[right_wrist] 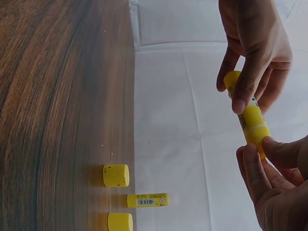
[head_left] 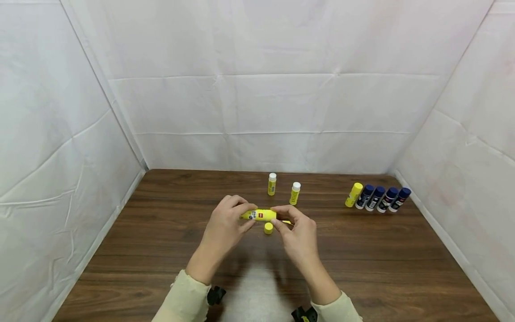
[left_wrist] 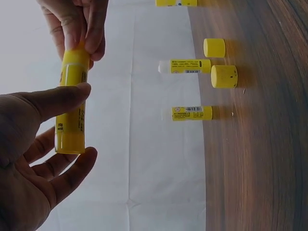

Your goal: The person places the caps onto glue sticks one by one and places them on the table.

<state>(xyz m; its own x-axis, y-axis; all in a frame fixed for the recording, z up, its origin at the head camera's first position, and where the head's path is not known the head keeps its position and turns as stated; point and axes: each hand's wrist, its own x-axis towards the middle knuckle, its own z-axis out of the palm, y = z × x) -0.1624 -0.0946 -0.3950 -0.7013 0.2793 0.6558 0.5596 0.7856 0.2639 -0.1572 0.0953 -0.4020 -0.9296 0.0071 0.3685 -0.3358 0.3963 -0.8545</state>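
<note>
A yellow glue stick [head_left: 261, 215] is held nearly level above the table in the head view. My left hand [head_left: 226, 222] grips its left end between thumb and fingers. With thumb and fingertips, my right hand [head_left: 299, 232] pinches the other end, beyond a pale seam that shows in the right wrist view. Below the glue stick a yellow cap [head_left: 268, 228] stands on the table; another yellow cap [head_left: 287, 222] is partly hidden by the right hand. Two yellow glue sticks with white tops, one farther back [head_left: 272, 184] and one nearer [head_left: 295, 193], stand uncapped behind the hands.
On the right side of the brown wooden table [head_left: 161, 250], a capped yellow glue stick [head_left: 354, 195] stands in a row with several dark blue-capped sticks [head_left: 375, 199]. White cloth walls [head_left: 277, 107] border the table at the back and both sides.
</note>
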